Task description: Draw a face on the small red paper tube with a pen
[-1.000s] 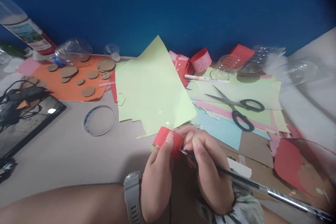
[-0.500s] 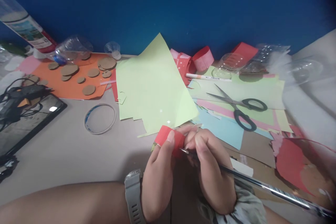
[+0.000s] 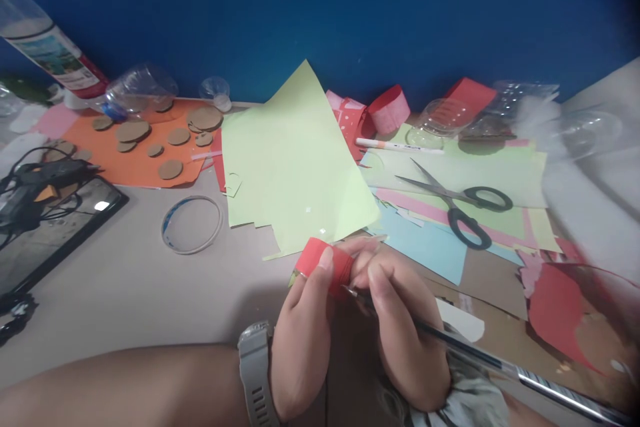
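The left hand [image 3: 303, 347] pinched a red paper piece [image 3: 313, 255] between thumb and fingers; the right hand [image 3: 410, 340] gripped a pen [image 3: 480, 355], its tip beside the left fingers at the paper's edge, contact unclear. A slack left thumb could have let the paper twist and the pen skid. Beyond the fingertips lay a pale green sheet [image 3: 295, 160]; right of them, scissors [image 3: 448, 196].

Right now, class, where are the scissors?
In the head view, the scissors lie open on layered paper at right, below the white marker and beyond the right hand.
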Motion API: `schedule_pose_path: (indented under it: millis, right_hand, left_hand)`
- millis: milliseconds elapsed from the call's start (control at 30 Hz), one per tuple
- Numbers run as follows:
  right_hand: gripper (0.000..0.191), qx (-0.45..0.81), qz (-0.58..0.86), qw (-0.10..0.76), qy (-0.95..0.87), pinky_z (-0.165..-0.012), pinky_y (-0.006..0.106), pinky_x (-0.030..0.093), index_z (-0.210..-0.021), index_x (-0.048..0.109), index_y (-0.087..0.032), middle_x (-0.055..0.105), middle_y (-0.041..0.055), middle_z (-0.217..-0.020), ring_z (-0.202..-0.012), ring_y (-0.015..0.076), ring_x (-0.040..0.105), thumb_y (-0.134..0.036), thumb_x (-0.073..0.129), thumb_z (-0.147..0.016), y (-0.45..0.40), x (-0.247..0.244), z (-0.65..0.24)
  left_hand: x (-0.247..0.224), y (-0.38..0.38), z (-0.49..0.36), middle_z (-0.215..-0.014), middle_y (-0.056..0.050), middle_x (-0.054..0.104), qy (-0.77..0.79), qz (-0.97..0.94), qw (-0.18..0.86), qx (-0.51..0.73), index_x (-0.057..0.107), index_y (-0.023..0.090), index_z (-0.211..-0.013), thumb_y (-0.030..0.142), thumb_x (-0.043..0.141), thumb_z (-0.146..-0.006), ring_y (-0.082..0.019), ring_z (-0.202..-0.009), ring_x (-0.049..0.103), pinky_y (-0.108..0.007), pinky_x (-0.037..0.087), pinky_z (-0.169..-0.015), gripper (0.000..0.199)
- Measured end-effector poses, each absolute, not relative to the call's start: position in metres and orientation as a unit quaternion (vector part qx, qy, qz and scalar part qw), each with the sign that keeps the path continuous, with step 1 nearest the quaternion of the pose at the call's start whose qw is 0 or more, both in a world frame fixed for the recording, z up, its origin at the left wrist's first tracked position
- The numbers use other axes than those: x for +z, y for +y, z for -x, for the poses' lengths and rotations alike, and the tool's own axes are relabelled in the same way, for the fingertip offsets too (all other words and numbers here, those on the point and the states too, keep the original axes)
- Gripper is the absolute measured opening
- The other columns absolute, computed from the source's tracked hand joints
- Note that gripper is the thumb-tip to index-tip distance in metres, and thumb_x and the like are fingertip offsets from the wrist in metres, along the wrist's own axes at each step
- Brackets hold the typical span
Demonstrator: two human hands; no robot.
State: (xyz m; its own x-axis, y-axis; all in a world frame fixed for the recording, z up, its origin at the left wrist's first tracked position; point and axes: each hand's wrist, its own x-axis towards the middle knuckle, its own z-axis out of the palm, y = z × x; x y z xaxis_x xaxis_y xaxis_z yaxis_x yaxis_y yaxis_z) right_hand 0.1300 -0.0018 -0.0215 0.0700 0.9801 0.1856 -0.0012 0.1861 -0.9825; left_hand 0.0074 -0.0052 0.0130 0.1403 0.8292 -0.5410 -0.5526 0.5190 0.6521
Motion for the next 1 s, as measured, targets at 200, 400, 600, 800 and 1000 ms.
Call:
schedule_pose_path:
  millis: [200, 400, 600, 800, 1000]
  right_hand:
    - [0.045, 0.438, 0.468, 0.568, -0.516, -0.065, 0.04, 0.051, -0.084, 0.065, -0.029, 0.066, 0.0018, -0.078, -0.076, 0.0262, 0.065, -0.045, 0.067, -0.126, -0.0036, -0.0229, -0.1299]
    - [0.043, 0.434, 0.466, 0.554, -0.535, -0.062, 0.039, 0.047, -0.088, 0.069, -0.028, 0.062, -0.0011, -0.075, -0.067, 0.0222, 0.058, -0.044, 0.067, -0.128, -0.0065, -0.0281, -0.1305]
    - [0.047, 0.435, 0.465, 0.567, -0.523, -0.067, 0.039, 0.051, -0.086, 0.065, -0.029, 0.066, 0.0011, -0.079, -0.078, 0.0254, 0.064, -0.048, 0.064, -0.129, -0.0043, -0.0241, -0.1297]
    - [0.044, 0.435, 0.474, 0.559, -0.523, -0.063, 0.04, 0.048, -0.086, 0.068, -0.028, 0.065, 0.0008, -0.076, -0.068, 0.0234, 0.059, -0.045, 0.067, -0.127, -0.0044, -0.0242, -0.1296]
    - [0.045, 0.43, 0.461, 0.569, -0.528, -0.068, 0.037, 0.052, -0.085, 0.064, -0.028, 0.069, 0.0025, -0.081, -0.079, 0.0251, 0.063, -0.041, 0.065, -0.128, -0.0021, -0.0224, -0.1286]
  left_hand:
    - [0.0063, -0.0075, -0.0067, -0.121, -0.013, 0.093, 0.469, -0.148, 0.737, 0.464, 0.096, 0.025, -0.116, 0.055, 0.066, -0.118, -0.044, -0.136, 0.082, -0.06, 0.058, -0.134, 0.042]
    - [0.0089, -0.0075, -0.0037, -0.13, -0.014, 0.095, 0.465, -0.165, 0.743, 0.453, 0.095, 0.025, -0.115, 0.062, 0.068, -0.116, -0.045, -0.143, 0.08, -0.059, 0.057, -0.136, 0.045]
    - [0.0074, -0.0073, -0.0031, -0.129, -0.014, 0.094, 0.476, -0.172, 0.739, 0.446, 0.094, 0.027, -0.115, 0.062, 0.067, -0.117, -0.046, -0.142, 0.08, -0.058, 0.061, -0.13, 0.044]
    - [0.0078, -0.0069, -0.0045, -0.117, -0.013, 0.092, 0.484, -0.165, 0.734, 0.447, 0.092, 0.025, -0.112, 0.061, 0.067, -0.116, -0.045, -0.136, 0.081, -0.062, 0.059, -0.13, 0.045]
    - [0.0135, -0.0036, -0.0082, -0.126, -0.013, 0.093, 0.47, -0.157, 0.733, 0.467, 0.093, 0.024, -0.116, 0.056, 0.067, -0.115, -0.045, -0.141, 0.081, -0.066, 0.053, -0.139, 0.041]
